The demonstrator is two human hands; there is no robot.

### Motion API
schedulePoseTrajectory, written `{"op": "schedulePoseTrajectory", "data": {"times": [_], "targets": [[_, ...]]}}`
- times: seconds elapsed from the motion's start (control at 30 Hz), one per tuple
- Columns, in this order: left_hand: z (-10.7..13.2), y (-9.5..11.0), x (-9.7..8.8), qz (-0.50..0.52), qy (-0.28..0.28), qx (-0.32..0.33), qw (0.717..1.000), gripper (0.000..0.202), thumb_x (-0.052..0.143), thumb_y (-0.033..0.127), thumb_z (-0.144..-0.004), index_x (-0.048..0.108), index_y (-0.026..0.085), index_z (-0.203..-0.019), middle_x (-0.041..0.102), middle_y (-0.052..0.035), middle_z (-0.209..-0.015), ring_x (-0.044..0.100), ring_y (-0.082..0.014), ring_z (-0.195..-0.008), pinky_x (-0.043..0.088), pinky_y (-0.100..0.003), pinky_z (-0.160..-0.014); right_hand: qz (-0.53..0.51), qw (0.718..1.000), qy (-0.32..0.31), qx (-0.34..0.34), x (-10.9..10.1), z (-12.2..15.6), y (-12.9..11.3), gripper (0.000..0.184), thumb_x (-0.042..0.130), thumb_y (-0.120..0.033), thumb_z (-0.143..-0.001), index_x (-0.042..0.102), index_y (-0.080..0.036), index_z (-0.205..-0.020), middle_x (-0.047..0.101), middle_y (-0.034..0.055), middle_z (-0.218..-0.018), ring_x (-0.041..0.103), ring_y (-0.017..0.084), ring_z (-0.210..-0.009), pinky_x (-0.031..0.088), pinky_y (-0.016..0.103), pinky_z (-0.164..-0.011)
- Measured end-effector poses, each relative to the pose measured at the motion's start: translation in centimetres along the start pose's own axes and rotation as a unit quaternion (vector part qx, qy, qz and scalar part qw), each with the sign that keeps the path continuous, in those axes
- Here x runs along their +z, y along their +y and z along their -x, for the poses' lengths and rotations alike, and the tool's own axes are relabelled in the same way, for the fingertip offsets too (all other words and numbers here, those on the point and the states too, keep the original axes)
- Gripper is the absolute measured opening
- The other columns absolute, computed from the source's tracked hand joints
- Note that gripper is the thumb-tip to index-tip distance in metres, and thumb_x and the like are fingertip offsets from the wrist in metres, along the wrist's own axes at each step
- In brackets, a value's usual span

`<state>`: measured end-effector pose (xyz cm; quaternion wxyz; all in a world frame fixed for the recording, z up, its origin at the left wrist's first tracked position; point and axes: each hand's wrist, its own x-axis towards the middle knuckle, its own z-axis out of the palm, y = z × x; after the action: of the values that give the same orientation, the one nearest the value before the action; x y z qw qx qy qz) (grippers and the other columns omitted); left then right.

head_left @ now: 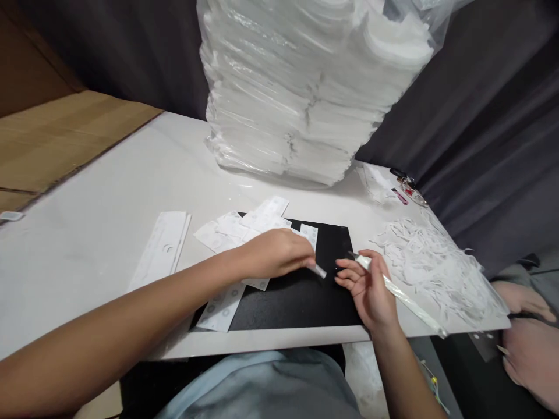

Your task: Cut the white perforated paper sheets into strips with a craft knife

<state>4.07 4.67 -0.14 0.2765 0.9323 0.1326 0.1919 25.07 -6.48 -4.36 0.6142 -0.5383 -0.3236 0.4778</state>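
My left hand (277,251) hovers over a black mat (301,302) and pinches a small white sticker piece (320,271) at its fingertips. My right hand (367,285) is just to the right, fingers curled round a long thin clear strip (406,299) that runs down toward the table's front right edge. The fingertips of the two hands nearly meet above the mat. White sticker sheets with round dots (244,224) lie spread on the mat's far left side, and another sheet (220,305) lies at its near left corner.
A big clear bag of stacked white pieces (305,87) stands at the back of the white table (100,221). A heap of white loops in plastic (432,267) lies right. A long white sheet (161,247) lies left. Another person's hand (530,349) rests at the far right.
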Motion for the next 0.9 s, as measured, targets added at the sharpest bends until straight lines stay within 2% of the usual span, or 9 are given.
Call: {"op": "schedulePoseTrajectory", "data": {"times": [0.1,0.2,0.27,0.33,0.53,0.6,0.67,0.77,0.9], "targets": [[-0.5,0.0,-0.8,0.141,0.241,-0.145,0.949,0.018,0.048,0.034,-0.093,0.056,0.019,-0.087,0.063,-0.0003,-0.067,0.063,-0.0132,-0.063,0.046,-0.022,-0.058,0.080,0.991,0.056,-0.093,0.5,0.3,0.0,0.053,0.047,-0.069,-0.082,0.046,-0.024,-0.109,0.065,0.0146,-0.118,0.062,0.024,-0.111,0.045,0.049,-0.096],[-1.1,0.2,-1.4,0.355,0.422,-0.239,0.799,0.017,0.055,0.035,-0.089,0.045,0.021,-0.093,0.058,0.0050,-0.063,0.066,-0.0112,-0.065,0.050,-0.019,-0.060,0.098,0.962,0.148,-0.208,0.9,1.1,-0.1,0.060,0.048,-0.071,-0.079,0.042,-0.027,-0.119,0.047,0.0142,-0.142,0.045,0.026,-0.131,0.033,0.051,-0.107],[-1.5,0.4,-1.5,0.445,0.478,-0.265,0.710,0.023,0.059,0.025,-0.085,0.039,0.024,-0.097,0.055,0.0078,-0.066,0.069,-0.0105,-0.071,0.052,-0.018,-0.065,0.026,0.988,0.080,-0.128,1.1,1.5,0.0,0.058,0.037,-0.073,-0.083,0.039,-0.030,-0.122,0.051,0.0136,-0.138,0.056,0.028,-0.120,0.040,0.054,-0.100],[-1.7,0.7,-1.3,0.483,0.478,-0.290,0.674,0.026,0.056,0.014,-0.081,0.039,0.025,-0.097,0.051,0.0091,-0.068,0.069,-0.0098,-0.072,0.053,-0.017,-0.064,-0.005,0.999,0.031,-0.038,1.0,1.8,0.2,0.058,0.031,-0.074,-0.084,0.043,-0.028,-0.118,0.057,0.0146,-0.130,0.063,0.028,-0.109,0.045,0.055,-0.093],[-0.9,1.5,-0.5,0.442,0.236,-0.348,0.792,0.026,0.048,0.021,-0.084,0.057,0.019,-0.108,0.062,-0.0025,-0.074,0.066,-0.0141,-0.060,0.053,-0.022,-0.049,0.149,0.931,0.217,-0.253,-1.3,1.3,-0.5,0.047,0.034,-0.063,-0.091,0.048,-0.027,-0.116,0.036,0.0094,-0.149,0.035,0.025,-0.137,0.035,0.050,-0.105],[-0.6,1.8,-0.2,0.446,0.159,-0.264,0.840,0.046,0.051,0.025,-0.084,0.048,0.022,-0.130,0.062,-0.0137,-0.117,0.069,-0.0223,-0.090,0.059,-0.030,-0.066,0.098,0.950,0.182,-0.233,-2.0,1.3,-0.9,0.041,0.029,-0.060,-0.093,0.049,-0.031,-0.115,0.040,0.0053,-0.147,0.046,0.023,-0.129,0.043,0.046,-0.098],[-0.2,2.0,0.0,0.413,0.105,-0.162,0.890,0.066,0.052,0.025,-0.086,0.026,0.028,-0.146,0.030,-0.0136,-0.152,0.053,-0.0284,-0.123,0.054,-0.040,-0.089,0.050,0.966,0.149,-0.204,-2.4,1.4,-1.0,0.041,0.030,-0.063,-0.091,0.049,-0.033,-0.112,0.050,0.0037,-0.138,0.058,0.022,-0.117,0.046,0.043,-0.094],[0.5,2.0,0.2,0.243,0.086,-0.089,0.962,0.077,0.052,0.027,-0.089,0.005,0.031,-0.151,0.008,-0.0084,-0.158,0.020,-0.0328,-0.142,0.035,-0.052,-0.107,0.006,0.981,0.112,-0.156,-2.2,1.5,-0.8,0.052,0.029,-0.071,-0.087,0.048,-0.030,-0.112,0.072,0.0033,-0.094,0.069,0.021,-0.089,0.047,0.045,-0.093],[1.1,1.3,0.3,0.045,0.094,-0.032,0.994,0.071,0.053,0.036,-0.089,0.020,0.024,-0.150,0.027,-0.0106,-0.153,0.006,-0.0370,-0.143,0.016,-0.063,-0.111,-0.060,0.998,0.005,-0.016,-0.9,-0.1,-0.8,0.056,0.030,-0.074,-0.085,0.053,-0.026,-0.101,0.070,0.0020,-0.068,0.070,0.022,-0.078,0.049,0.047,-0.089]]}}
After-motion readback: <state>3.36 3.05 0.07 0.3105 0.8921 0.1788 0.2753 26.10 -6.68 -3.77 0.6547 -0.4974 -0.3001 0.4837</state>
